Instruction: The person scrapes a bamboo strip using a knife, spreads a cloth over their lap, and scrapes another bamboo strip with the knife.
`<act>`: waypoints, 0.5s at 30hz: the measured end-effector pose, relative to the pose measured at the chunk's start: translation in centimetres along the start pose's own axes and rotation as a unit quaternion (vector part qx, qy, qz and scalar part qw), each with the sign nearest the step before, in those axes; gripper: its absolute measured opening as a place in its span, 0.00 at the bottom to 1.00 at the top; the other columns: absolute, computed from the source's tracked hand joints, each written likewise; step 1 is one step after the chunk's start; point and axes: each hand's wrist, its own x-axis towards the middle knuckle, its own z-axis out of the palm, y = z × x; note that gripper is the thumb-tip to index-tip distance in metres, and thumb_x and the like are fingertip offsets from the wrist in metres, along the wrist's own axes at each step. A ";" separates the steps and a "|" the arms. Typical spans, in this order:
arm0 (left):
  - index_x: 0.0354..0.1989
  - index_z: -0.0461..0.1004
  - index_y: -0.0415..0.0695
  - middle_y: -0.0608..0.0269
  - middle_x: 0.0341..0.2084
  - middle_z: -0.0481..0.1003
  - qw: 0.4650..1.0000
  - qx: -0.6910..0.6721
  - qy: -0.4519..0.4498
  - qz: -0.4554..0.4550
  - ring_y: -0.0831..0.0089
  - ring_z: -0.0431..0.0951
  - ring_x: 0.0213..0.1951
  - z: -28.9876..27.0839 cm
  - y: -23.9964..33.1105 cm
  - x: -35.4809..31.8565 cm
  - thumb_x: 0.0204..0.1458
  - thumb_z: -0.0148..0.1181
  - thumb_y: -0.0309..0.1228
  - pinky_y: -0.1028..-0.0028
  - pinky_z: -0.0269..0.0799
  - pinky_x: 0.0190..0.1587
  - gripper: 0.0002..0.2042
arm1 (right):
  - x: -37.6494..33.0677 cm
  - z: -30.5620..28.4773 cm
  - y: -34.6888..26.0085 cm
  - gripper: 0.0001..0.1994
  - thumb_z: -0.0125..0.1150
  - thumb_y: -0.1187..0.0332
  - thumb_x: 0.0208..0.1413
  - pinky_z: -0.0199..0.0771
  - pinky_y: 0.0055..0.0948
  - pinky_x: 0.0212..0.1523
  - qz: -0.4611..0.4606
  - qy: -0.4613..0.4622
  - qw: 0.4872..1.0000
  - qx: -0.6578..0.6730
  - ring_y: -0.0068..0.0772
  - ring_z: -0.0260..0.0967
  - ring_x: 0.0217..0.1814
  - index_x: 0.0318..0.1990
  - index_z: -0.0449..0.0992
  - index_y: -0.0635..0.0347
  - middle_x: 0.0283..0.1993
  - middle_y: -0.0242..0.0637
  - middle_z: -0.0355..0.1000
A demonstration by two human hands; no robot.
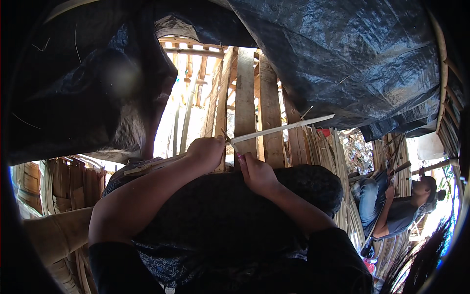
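My left hand (pixel 208 151) is closed around a pale length of bamboo or wood. From its fingertips a long, thin pale strip (pixel 284 128) runs to the right and slightly upward. A small dark pointed piece juts up beside those fingers; its kind is not clear. Behind my left forearm another pale length (pixel 147 167) shows; whether it belongs to the same piece I cannot tell. Close by, my right hand (pixel 258 174) has its fingers pinched together just below the strip's near end. A thin pale bit shows at these fingertips, too small to name.
Dark cloth covers my lap (pixel 210 210). Ahead stand upright wooden planks (pixel 245 93), with black plastic sheeting (pixel 352 54) hanging on both sides. A thick bamboo pole (pixel 58 232) lies at the left. Bundled strips (pixel 338 171) and a seated person (pixel 396 210) are at the right.
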 end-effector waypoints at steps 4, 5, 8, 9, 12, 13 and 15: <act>0.42 0.67 0.34 0.49 0.24 0.77 1.000 0.005 0.011 0.008 0.55 0.81 0.28 0.2 0.0 0.0 0.50 0.50 0.24 0.60 0.76 0.29 0.11 | 0.1 0.4 -0.2 0.11 0.44 0.63 0.64 0.69 0.51 0.23 0.012 -0.004 0.999 -0.036 0.55 0.71 0.23 0.37 0.62 0.62 0.21 0.51 0.69; 0.42 0.67 0.34 0.49 0.24 0.77 1.000 0.005 0.011 0.007 0.55 0.81 0.28 0.2 -0.1 0.0 0.50 0.50 0.24 0.60 0.76 0.29 0.11 | 0.1 0.3 -0.4 0.12 0.43 0.62 0.65 0.70 0.50 0.22 0.004 0.004 0.999 -0.037 0.55 0.70 0.22 0.35 0.62 0.63 0.19 0.50 0.69; 0.43 0.66 0.33 0.49 0.24 0.77 1.000 0.003 0.008 0.004 0.55 0.81 0.28 0.3 0.0 0.0 0.50 0.51 0.24 0.60 0.77 0.28 0.12 | 0.1 0.1 -0.8 0.13 0.42 0.62 0.65 0.71 0.49 0.21 0.002 0.008 0.999 -0.038 0.55 0.70 0.20 0.35 0.62 0.63 0.18 0.49 0.69; 0.43 0.66 0.33 0.49 0.24 0.77 1.000 0.006 0.009 0.000 0.55 0.81 0.28 0.3 0.1 0.0 0.50 0.51 0.24 0.60 0.76 0.28 0.12 | 0.1 0.0 -0.8 0.13 0.42 0.62 0.65 0.71 0.49 0.21 0.009 0.005 0.999 -0.038 0.55 0.70 0.20 0.35 0.62 0.63 0.18 0.49 0.69; 0.43 0.66 0.33 0.48 0.24 0.77 1.000 0.013 0.005 0.001 0.55 0.81 0.29 -0.1 0.4 0.0 0.50 0.51 0.24 0.60 0.76 0.29 0.12 | 0.5 0.0 -1.2 0.12 0.43 0.62 0.64 0.70 0.52 0.26 0.044 -0.016 0.998 -0.034 0.57 0.71 0.24 0.36 0.63 0.63 0.20 0.53 0.69; 0.43 0.66 0.33 0.48 0.23 0.77 1.000 0.016 0.001 0.005 0.54 0.81 0.29 -0.3 0.5 0.0 0.50 0.51 0.24 0.59 0.76 0.30 0.12 | 0.4 0.0 -1.0 0.12 0.43 0.62 0.64 0.70 0.52 0.26 0.045 -0.016 0.998 -0.035 0.57 0.71 0.24 0.36 0.63 0.63 0.20 0.53 0.69; 0.43 0.66 0.33 0.48 0.23 0.77 1.000 0.008 0.001 -0.001 0.54 0.81 0.30 -0.1 0.3 0.1 0.50 0.51 0.24 0.59 0.76 0.30 0.12 | 0.2 0.4 -0.8 0.13 0.42 0.62 0.65 0.70 0.50 0.20 0.004 0.022 1.000 -0.021 0.56 0.70 0.20 0.35 0.62 0.64 0.18 0.50 0.68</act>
